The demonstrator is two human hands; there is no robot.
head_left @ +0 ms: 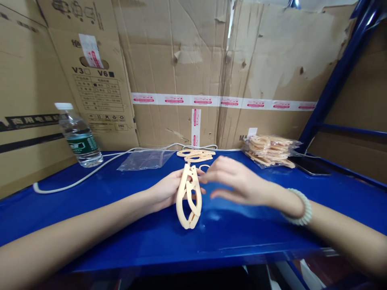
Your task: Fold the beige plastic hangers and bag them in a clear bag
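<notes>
My left hand [165, 191] is closed round a bundle of cream plastic hanger-shaped pieces [189, 197], held upright on edge on the blue shelf [121, 225]. My right hand [238, 181], with a white bead bracelet on its wrist, hovers just right of the bundle, fingers stretched out and slightly blurred, its fingertips near the bundle's top. A few more loose cream pieces [196, 154] lie flat on the shelf behind the hands. An empty clear plastic bag [145, 159] lies to their left.
A water bottle [79, 137] stands at the back left, with a white cable [90, 171] running past it. A sealed bag of cream pieces [269, 150] and a dark phone [311, 165] lie at the back right. Cardboard sheets wall the shelf; a blue post rises at right.
</notes>
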